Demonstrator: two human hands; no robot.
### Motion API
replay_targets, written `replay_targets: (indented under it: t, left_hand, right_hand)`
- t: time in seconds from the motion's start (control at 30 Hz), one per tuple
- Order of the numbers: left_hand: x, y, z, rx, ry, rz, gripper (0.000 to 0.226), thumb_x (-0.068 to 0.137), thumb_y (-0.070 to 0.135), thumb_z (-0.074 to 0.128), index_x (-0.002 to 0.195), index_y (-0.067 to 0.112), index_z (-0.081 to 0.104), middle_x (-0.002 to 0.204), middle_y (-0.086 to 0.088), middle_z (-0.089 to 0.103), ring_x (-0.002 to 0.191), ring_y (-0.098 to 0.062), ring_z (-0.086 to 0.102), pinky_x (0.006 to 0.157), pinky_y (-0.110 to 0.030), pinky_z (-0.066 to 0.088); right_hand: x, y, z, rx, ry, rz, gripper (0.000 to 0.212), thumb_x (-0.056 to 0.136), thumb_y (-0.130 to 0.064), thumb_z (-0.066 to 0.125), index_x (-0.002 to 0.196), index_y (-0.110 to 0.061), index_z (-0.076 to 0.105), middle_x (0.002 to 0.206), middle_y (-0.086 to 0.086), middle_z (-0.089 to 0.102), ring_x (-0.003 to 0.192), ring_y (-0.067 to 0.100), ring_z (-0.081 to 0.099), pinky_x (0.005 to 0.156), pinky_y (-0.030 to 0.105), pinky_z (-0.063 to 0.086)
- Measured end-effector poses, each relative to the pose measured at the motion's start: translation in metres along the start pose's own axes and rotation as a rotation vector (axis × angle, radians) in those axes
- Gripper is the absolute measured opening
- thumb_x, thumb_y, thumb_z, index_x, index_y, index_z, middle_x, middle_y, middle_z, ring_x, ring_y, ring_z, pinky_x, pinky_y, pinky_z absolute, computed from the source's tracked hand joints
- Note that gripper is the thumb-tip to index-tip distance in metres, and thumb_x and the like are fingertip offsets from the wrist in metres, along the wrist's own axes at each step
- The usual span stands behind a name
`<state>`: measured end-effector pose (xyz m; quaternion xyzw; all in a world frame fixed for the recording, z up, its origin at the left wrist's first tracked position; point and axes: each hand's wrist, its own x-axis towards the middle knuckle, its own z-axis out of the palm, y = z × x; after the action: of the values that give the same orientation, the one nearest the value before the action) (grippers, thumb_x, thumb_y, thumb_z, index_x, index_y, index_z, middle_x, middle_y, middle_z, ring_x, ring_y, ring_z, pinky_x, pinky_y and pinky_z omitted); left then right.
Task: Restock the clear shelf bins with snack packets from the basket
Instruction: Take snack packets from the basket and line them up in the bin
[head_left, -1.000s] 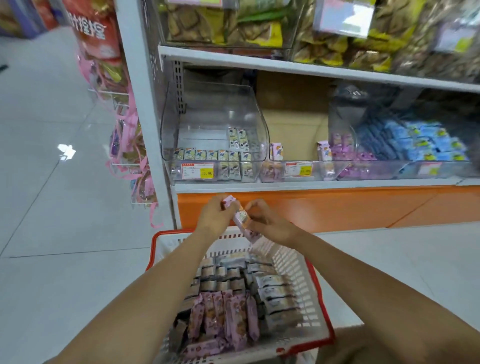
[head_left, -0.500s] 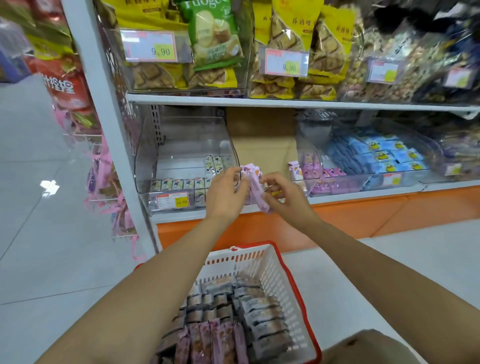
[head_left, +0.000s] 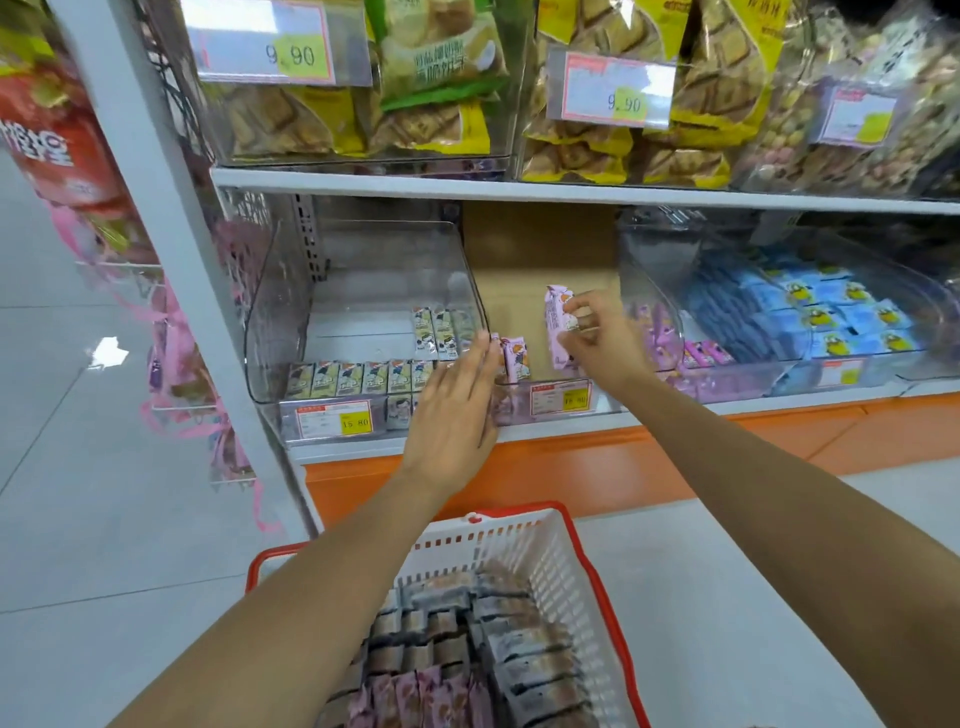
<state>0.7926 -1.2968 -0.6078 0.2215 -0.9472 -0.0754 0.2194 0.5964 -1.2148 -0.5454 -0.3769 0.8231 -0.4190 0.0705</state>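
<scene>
My right hand (head_left: 597, 345) pinches a packet (head_left: 558, 327), upright, just above the bin (head_left: 514, 404); my left hand (head_left: 457, 410) is flat beside it.

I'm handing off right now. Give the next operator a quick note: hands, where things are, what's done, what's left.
Left hand: open, fingers straight, at the front of the middle bin.
Right hand: pinches a pink packet above that bin, not yet set down.
Done: a few standing pink packets at the bin's front.
Left: place the held one, then shelve the basket stock, pink rows and grey rows.
</scene>
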Motion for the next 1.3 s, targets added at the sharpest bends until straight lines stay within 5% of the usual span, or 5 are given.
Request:
replay_targets:
  t: [0.13,0.57,0.83,1.0,1.3]
  left_hand:
    - [-0.001,-0.004,0.008,0.011,0.011,0.017,0.083,0.089,0.018,0.054,0.157,0.012,0.006,0.165,-0.004,-0.005,0.140,-0.021,0.034,0.120,-0.040,0.021]
    - [-0.001,-0.003,0.005,0.058,-0.028,0.000,0.084,0.089,0.018,0.053,0.157,0.012,0.004,0.165,-0.004,-0.006,0.129,-0.021,0.039,0.116,-0.037,0.024]
    - [-0.008,-0.006,-0.004,0.028,-0.086,0.048,0.081,0.091,0.017,0.051,0.158,0.017,0.004,0.165,0.000,-0.008,0.149,-0.020,0.015,0.123,-0.040,0.010]
    - [-0.037,-0.018,-0.018,0.057,-0.012,0.082,0.068,0.085,0.015,0.055,0.150,0.013,0.033,0.154,-0.007,0.033,0.142,-0.024,0.028,0.122,-0.039,0.009]
    - [-0.111,-0.073,-0.012,0.184,-0.025,0.031,0.041,0.071,0.018,0.070,0.109,0.013,0.058,0.107,-0.007,0.057,0.098,-0.028,0.051,0.092,-0.039,0.036]
  right_hand:
    - [0.017,0.007,0.012,-0.181,-0.051,0.029,0.030,0.086,-0.007,0.067,0.113,-0.017,0.059,0.096,0.004,0.059,0.078,0.020,0.056,0.056,0.022,0.041]
    - [0.026,0.007,0.024,-0.486,-0.399,0.147,0.030,0.092,-0.017,0.058,0.120,-0.028,0.060,0.129,0.004,0.057,0.107,0.025,0.057,0.091,0.036,0.051]
    - [0.000,-0.003,0.015,-0.252,-0.118,-0.018,0.024,0.093,-0.012,0.049,0.107,-0.020,0.067,0.095,0.008,0.071,0.082,0.023,0.066,0.073,0.037,0.056]
    - [-0.038,-0.030,0.028,-0.137,0.018,-0.217,0.012,0.088,-0.012,0.059,0.088,-0.017,0.070,0.066,-0.012,0.060,0.058,0.000,0.054,0.061,0.023,0.044]
    - [-0.122,-0.044,0.115,-0.102,-0.295,-0.358,0.015,0.091,-0.019,0.060,0.078,-0.026,0.059,0.058,-0.016,0.051,0.052,0.001,0.047,0.053,0.021,0.037]
